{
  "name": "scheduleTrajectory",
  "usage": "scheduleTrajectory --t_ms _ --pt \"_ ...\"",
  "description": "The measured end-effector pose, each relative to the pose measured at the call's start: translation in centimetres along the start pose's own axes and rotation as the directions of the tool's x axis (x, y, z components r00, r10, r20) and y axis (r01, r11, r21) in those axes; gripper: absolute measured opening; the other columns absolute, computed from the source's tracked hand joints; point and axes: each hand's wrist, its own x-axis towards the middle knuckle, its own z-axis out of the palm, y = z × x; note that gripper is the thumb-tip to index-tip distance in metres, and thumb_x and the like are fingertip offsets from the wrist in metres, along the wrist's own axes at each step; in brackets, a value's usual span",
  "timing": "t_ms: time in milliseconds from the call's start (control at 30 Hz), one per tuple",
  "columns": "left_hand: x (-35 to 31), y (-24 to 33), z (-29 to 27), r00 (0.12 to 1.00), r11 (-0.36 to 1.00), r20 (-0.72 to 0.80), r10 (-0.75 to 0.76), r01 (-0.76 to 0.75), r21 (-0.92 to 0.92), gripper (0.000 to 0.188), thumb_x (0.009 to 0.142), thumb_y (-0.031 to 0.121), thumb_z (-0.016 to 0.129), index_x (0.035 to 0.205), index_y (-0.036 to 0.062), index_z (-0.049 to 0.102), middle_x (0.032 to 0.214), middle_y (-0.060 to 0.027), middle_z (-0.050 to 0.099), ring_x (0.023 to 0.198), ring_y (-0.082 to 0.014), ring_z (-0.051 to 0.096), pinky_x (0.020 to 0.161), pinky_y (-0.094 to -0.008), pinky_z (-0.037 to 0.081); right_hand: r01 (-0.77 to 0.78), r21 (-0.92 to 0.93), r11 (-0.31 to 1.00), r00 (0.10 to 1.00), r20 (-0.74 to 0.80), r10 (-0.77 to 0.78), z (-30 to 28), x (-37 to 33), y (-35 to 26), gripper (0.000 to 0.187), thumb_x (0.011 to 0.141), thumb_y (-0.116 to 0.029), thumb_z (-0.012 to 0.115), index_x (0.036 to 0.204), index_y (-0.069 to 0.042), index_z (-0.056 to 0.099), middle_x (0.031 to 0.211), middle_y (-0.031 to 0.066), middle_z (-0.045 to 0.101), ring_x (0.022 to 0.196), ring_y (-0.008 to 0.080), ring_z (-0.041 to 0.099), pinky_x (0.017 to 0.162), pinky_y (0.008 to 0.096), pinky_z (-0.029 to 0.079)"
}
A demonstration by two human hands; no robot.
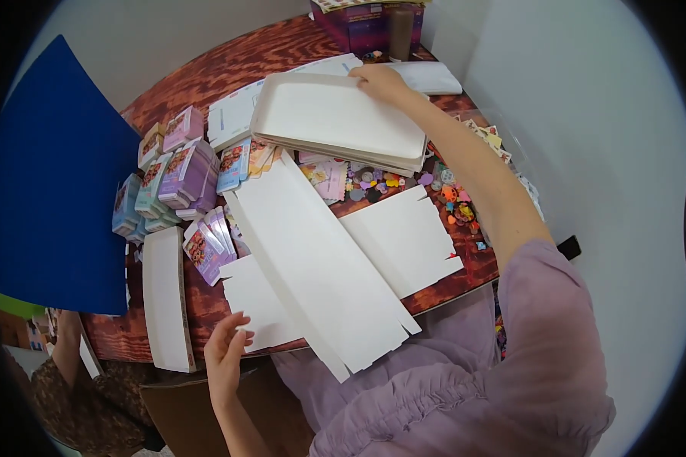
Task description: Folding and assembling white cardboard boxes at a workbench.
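Observation:
My right hand [377, 82] reaches to the far side of a stack of shallow white cardboard trays [335, 114], its fingers closed over the top tray's far rim. The fingertips are partly hidden there. My left hand [227, 349] is at the table's front edge, fingers apart and slightly bent, holding nothing. Close beside it lies a flat, unfolded white cardboard blank [320, 266]. This cross-shaped blank has slit corners and side flaps. It lies slanted over the near table, with one end hanging past the edge.
Small pastel boxes [183, 175] are stacked at the left, by a blue panel [61, 190]. A narrow white tray [165, 297] stands nearer. Colourful charms [450, 198] lie at the right. A purple box [366, 27] sits far back. Another person's arm [67, 339] shows lower left.

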Motion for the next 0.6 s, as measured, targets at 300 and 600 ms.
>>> scheduleTrajectory --t_ms 300,600 --pt "-5.0 -2.0 4.1 0.988 0.995 -0.152 0.015 -0.001 0.096 0.032 0.101 0.002 0.060 0.132 -0.0021 0.062 0.117 -0.0083 0.069 0.099 -0.0114 0.064 0.088 -0.0257 0.051 0.177 -0.279 0.944 0.961 -0.156 -0.227 3.6 -2.1 0.5 0.038 0.092 -0.017 0.066 0.128 -0.007 0.060 0.115 0.0179 0.068 0.112 0.0377 0.063 0.091 0.0505 0.052" --pt "-4.7 -1.0 11.1 0.956 0.873 -0.282 0.085 0.065 0.483 0.029 0.092 0.023 0.076 0.104 0.0004 0.063 0.081 -0.0115 0.065 0.070 -0.0254 0.065 0.066 -0.0369 0.051 0.254 -0.049 0.966 0.951 -0.166 -0.259 -1.3 -15.7 -13.5 0.018 0.093 -0.012 0.063 0.109 -0.005 0.065 0.102 0.0157 0.064 0.097 0.0364 0.063 0.085 0.0464 0.050"
